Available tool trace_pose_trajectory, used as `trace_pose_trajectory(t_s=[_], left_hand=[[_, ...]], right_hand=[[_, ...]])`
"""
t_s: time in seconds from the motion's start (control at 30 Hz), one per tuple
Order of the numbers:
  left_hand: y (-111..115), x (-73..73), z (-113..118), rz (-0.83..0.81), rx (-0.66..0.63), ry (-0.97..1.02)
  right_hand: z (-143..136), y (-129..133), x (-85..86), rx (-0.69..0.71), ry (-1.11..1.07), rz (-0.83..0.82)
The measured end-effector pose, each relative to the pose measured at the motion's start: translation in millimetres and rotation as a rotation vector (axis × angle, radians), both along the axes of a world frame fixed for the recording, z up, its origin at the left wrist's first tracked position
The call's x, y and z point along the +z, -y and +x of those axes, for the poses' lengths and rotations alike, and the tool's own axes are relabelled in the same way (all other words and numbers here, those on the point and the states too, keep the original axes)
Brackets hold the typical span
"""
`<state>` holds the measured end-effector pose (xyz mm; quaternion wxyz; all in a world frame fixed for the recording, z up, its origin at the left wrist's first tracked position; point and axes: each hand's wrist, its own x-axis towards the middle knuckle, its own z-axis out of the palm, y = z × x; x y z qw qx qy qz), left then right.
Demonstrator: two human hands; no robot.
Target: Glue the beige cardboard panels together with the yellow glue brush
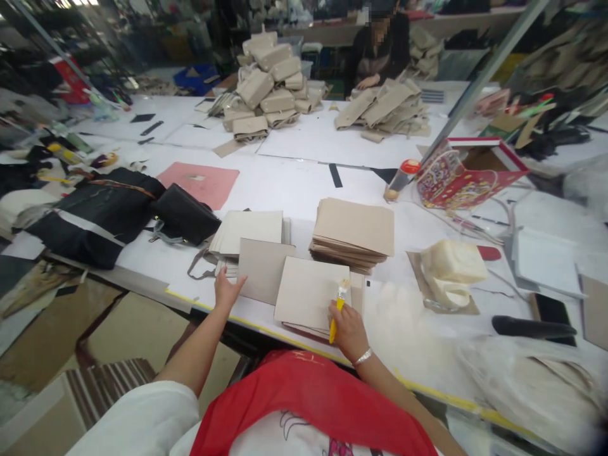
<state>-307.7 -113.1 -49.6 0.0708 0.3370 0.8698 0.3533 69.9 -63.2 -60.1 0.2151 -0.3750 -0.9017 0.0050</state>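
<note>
My right hand is wrapped round the yellow handle of a paintbrush. The bristles point away from me, over a pale beige panel that tops a small pile at the table's front. My left hand has its thumb and fingers spread, with the thumb at the left edge of a greyish-beige panel. Whether it presses on that edge I cannot tell. Behind it sits a stack of cream pieces with a strap hanging off its left side. A taller stack of beige panels stands beyond the brush.
A glue-coated-looking white tub stands on a board at right, near a red-patterned box and a red-capped jar. Black bags lie at left. Across the table, a person works behind heaped beige bags.
</note>
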Motion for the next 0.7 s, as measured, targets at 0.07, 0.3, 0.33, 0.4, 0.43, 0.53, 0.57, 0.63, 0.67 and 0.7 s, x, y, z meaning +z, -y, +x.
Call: trace_pose_trajectory(t_s=[0.07,0.3,0.33,0.4,0.43,0.53,0.57,0.63,0.67,0.7], left_hand=[[-12.6,0.0,-18.8,-0.04,-0.012,0.277],[-20.6,38.6,-35.0,-0.029,-0.357,0.574],[-20.2,52.5,-42.0,-0.046,-0.414,0.564],[-27.1,86.4,-61.9,-0.103,-0.504,0.454],[-35.9,105.1,-73.9,-0.149,-0.545,0.356],[-83.2,156.2,-110.2,-0.349,-0.673,0.058],[-103.6,167.5,-120.5,-0.411,-0.716,-0.024],[-145.5,175.8,-134.8,-0.49,-0.765,-0.236],[-164.8,172.0,-137.4,-0.471,-0.755,-0.391],[-181.5,163.4,-135.9,-0.39,-0.726,-0.549]], right_hand=[[2.5,1.8,0.0,0.005,0.017,0.012],[4.8,6.3,-4.0,-0.028,0.02,0.02],[5.1,6.3,-4.6,-0.031,0.018,0.013],[4.8,6.0,-5.2,-0.041,0.009,-0.004],[4.1,6.1,-5.0,-0.05,0.003,-0.013],[-0.5,10.4,0.9,-0.091,-0.022,-0.04],[-1.8,13.3,5.1,-0.101,-0.032,-0.046],[-1.4,19.2,16.5,-0.136,-0.051,-0.057],[1.6,20.9,23.1,-0.168,-0.06,-0.072],[7.3,20.9,30.1,-0.223,-0.071,-0.084]])
